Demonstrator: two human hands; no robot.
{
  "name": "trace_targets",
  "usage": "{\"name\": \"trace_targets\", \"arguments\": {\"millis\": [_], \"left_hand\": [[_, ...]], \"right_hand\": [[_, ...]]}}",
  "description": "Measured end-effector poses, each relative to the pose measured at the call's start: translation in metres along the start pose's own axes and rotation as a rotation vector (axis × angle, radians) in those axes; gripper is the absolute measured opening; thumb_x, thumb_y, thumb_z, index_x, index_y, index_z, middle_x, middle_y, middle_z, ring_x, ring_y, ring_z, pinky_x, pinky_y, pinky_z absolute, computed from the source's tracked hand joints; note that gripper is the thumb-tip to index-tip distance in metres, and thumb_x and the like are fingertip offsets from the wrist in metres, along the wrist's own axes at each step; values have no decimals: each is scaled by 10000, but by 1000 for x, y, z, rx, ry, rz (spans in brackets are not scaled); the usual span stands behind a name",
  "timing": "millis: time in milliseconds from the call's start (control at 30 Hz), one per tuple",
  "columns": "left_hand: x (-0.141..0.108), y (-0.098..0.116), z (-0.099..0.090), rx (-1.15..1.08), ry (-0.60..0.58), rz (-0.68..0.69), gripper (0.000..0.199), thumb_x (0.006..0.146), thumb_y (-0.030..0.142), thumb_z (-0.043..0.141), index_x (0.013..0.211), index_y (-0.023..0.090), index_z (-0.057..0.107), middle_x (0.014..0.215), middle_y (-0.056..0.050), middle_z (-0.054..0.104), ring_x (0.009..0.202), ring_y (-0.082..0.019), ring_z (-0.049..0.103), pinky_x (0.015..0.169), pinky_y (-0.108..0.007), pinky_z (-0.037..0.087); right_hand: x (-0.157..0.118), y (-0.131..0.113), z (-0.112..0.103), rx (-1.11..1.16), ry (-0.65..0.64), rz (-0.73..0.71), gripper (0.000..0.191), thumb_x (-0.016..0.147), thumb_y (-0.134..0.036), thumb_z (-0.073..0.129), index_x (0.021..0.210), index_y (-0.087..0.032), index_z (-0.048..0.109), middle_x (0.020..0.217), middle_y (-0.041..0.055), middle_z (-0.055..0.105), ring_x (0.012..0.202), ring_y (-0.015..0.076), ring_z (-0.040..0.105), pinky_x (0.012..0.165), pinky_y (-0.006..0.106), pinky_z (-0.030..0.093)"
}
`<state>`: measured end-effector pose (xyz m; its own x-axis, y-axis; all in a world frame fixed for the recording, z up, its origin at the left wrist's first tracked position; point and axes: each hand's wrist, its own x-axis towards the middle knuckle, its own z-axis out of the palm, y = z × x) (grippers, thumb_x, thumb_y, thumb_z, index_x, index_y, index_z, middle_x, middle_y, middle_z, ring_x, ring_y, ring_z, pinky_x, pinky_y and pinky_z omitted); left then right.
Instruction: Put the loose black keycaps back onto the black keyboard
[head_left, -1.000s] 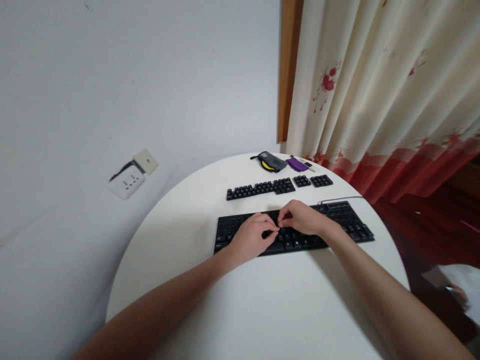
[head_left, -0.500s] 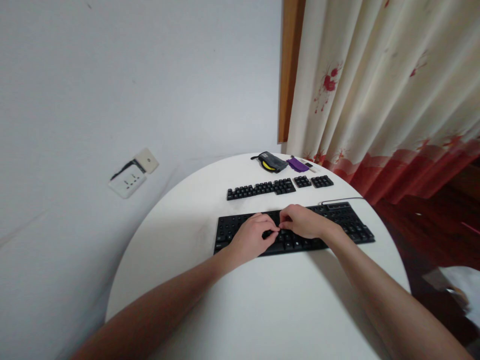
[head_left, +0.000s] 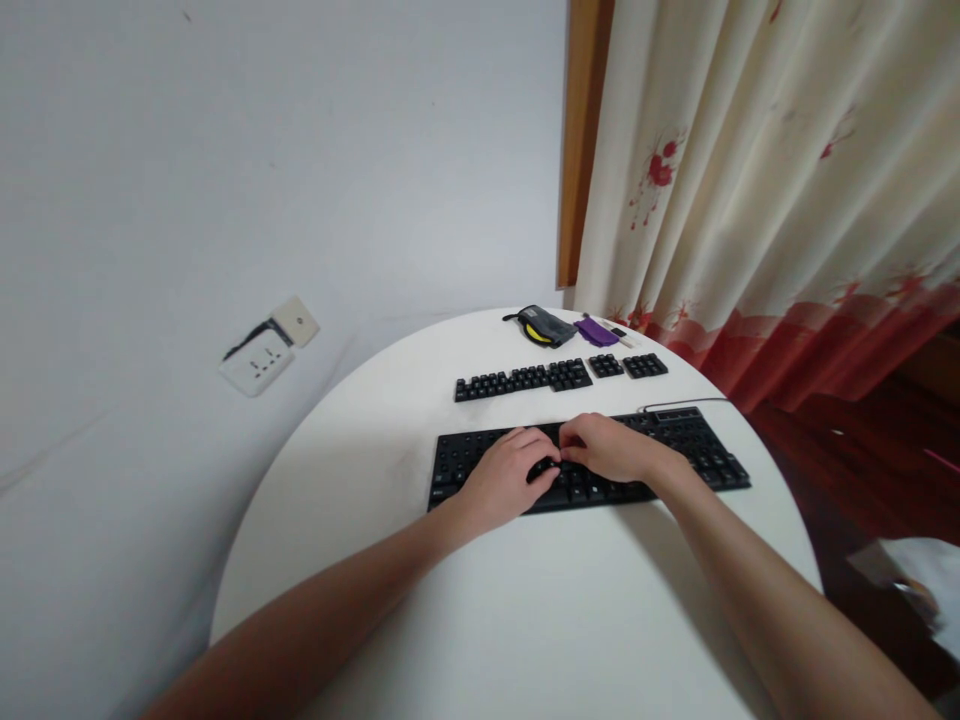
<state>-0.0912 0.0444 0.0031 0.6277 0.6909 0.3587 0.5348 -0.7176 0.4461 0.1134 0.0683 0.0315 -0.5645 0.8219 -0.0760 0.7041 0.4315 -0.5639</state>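
A black keyboard [head_left: 694, 445] lies across the white table, with bare sockets on its left part and keycaps still on elsewhere. Over its middle, my left hand [head_left: 506, 475] is closed, thumb and fingers curled down to the keys. My right hand [head_left: 611, 447] pinches at the same spot, its fingertips almost meeting those of the left. Whatever lies between the fingertips is too small and covered to make out. Behind the keyboard, loose black keycaps [head_left: 517, 380] are laid out in rows, with two smaller keycap blocks [head_left: 606, 365] [head_left: 645, 366] to their right.
At the table's [head_left: 337, 470] far edge lie a dark pouch with a yellow patch [head_left: 547, 326], a purple cloth piece [head_left: 596, 332] and a small whitish item [head_left: 626, 340]. A cable [head_left: 682, 402] runs off right. A wall socket [head_left: 257, 362] is at left, a curtain [head_left: 712, 200] behind.
Both hands stay at the same place on the keyboard, with only a slight shift of the fingers. The view has moved a little.
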Motion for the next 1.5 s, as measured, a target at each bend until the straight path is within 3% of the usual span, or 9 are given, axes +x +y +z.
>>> {"name": "trace_targets", "arguments": {"millis": [300, 733, 1067, 1500], "left_hand": [[1, -2, 1, 1, 37, 92, 143, 865, 127, 596, 882, 196, 720, 947, -37, 704, 905, -190, 602, 864, -346, 498], [-1, 0, -2, 35, 13, 84, 175, 884, 155, 571, 835, 199, 732, 941, -30, 697, 922, -188, 583, 872, -348, 492], [0, -1, -1, -3, 12, 81, 160, 904, 159, 563, 841, 188, 707, 937, -27, 698, 921, -182, 583, 885, -343, 485], [0, 0, -2, -2, 15, 85, 168, 895, 141, 561, 821, 191, 703, 923, -31, 697, 911, -185, 586, 882, -352, 485]], "right_hand": [[-2, -3, -4, -7, -25, -4, 154, 846, -233, 581, 790, -171, 710, 772, 54, 711, 711, 176, 602, 653, 261, 392], [-6, 2, -5, 164, -111, -35, 123, 803, -220, 625, 851, -180, 730, 751, 15, 705, 671, 152, 595, 626, 247, 416], [1, 11, -2, 242, -24, -20, 123, 768, -210, 640, 798, -152, 744, 696, 26, 705, 626, 149, 590, 597, 249, 430], [1, 7, 0, 118, -20, 1, 136, 767, -222, 649, 781, -178, 777, 698, 30, 723, 639, 160, 608, 601, 247, 420]]}}
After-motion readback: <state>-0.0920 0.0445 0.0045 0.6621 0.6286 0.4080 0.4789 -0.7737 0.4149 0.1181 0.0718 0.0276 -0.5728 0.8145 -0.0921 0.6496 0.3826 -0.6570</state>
